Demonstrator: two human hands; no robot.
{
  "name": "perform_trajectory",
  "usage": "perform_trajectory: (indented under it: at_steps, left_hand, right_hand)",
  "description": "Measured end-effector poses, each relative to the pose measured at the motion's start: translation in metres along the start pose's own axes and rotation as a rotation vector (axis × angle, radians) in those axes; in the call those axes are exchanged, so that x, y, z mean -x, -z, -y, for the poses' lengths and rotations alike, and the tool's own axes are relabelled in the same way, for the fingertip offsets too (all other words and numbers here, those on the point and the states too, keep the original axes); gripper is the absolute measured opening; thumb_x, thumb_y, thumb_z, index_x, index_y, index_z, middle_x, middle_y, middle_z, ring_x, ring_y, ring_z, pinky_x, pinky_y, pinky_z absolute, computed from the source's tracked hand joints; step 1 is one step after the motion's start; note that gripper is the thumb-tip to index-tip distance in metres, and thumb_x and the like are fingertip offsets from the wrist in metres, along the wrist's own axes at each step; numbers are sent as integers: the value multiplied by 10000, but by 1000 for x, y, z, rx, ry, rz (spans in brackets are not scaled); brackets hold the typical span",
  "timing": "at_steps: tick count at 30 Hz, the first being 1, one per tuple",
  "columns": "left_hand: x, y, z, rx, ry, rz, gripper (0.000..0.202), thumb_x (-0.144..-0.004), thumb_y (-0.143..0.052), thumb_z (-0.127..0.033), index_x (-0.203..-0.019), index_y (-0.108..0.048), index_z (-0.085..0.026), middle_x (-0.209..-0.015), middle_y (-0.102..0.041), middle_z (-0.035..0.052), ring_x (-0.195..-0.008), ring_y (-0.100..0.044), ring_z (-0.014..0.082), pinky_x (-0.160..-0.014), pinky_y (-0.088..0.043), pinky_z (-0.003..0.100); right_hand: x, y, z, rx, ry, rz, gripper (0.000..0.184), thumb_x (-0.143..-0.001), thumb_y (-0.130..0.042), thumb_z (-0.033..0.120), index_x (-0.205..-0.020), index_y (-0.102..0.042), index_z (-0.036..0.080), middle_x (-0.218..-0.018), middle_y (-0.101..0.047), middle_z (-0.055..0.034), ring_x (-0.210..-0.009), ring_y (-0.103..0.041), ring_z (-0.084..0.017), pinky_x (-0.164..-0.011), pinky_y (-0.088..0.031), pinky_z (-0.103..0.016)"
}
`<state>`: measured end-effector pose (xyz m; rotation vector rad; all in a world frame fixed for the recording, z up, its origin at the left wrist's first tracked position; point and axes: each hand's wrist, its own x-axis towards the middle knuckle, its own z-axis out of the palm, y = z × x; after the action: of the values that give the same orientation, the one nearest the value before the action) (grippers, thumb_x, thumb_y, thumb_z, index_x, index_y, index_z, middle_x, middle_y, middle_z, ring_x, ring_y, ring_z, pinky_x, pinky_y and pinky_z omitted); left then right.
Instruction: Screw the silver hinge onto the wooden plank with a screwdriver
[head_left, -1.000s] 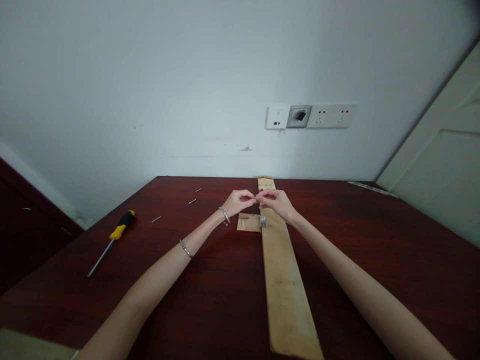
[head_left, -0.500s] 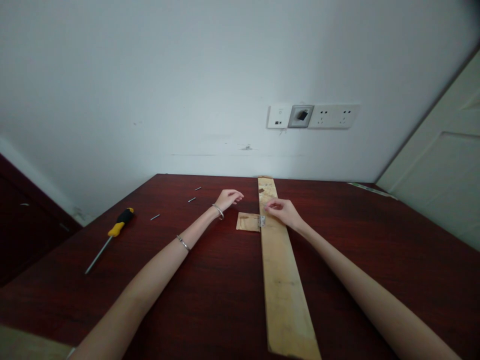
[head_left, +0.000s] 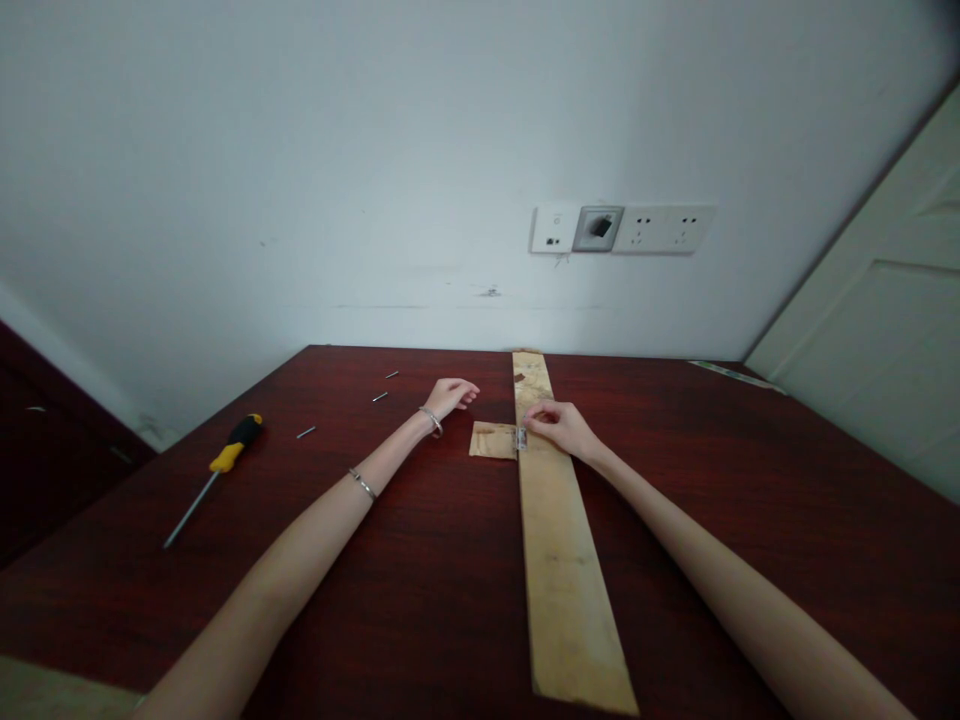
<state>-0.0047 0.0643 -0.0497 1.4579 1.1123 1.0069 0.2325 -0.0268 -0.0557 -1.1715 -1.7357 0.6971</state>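
A long pale wooden board (head_left: 566,570) runs away from me across the dark red table. At its left edge, a small metal hinge (head_left: 521,438) joins a short wooden block (head_left: 491,440) to it. My right hand (head_left: 561,425) is over the board just beside the hinge, thumb and fingertips pinched together; whatever is between them is too small to make out. To the left of the board, my left hand (head_left: 452,395) hovers or rests near the tabletop, fingers loosely bent and apart from the thumb, holding nothing.
Three screws (head_left: 306,432) lie on the table left of my left hand. Farther left is a screwdriver (head_left: 234,445) with a yellow and black handle. A white wall with sockets (head_left: 660,230) rises behind the table, and a patterned strip (head_left: 735,375) lies at the far right edge.
My right hand has come slightly nearer the hinge, fingertips lower over it. My left hand stays nearly where it was. The whole view has shifted a little.
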Motion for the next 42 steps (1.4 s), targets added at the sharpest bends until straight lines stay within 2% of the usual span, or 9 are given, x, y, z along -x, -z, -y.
perform_trajectory:
  at_steps: [17, 31, 38, 42]
  left_hand:
    - [-1, 1, 4, 3, 2, 9, 149, -709, -630, -247, -705, -693, -113, -722, -661, 59, -628, -586, 93, -547, -473, 171]
    - [-1, 2, 5, -12, -7, 25, 162, -704, -606, -247, -686, -696, -114, -701, -668, 63, -624, -589, 91, -561, -468, 166]
    - [-2, 2, 7, -26, -11, 29, 150, -725, -601, -224, -693, -699, -115, -701, -672, 61, -635, -597, 96, -585, -472, 180]
    - [-3, 2, 8, -44, -9, 28, 152, -739, -597, -218, -700, -698, -110, -714, -675, 65, -641, -598, 98, -593, -471, 184]
  right_hand:
    - [4, -4, 2, 79, 45, -1, 186, -750, -643, 369, -720, -711, 198, -774, -732, -41, -724, -642, -198, -722, -483, -330]
    - [6, -3, -1, 107, 115, 25, 111, -744, -652, 309, -711, -689, 210, -796, -706, -30, -784, -634, -193, -795, -476, -337]
    - [6, -1, -1, 106, 98, 43, 80, -725, -672, 287, -731, -696, 210, -825, -706, -29, -805, -632, -196, -811, -467, -342]
    - [6, 0, 0, 92, 46, 29, 185, -687, -709, 311, -832, -713, 195, -888, -724, -41, -827, -639, -205, -797, -468, -337]
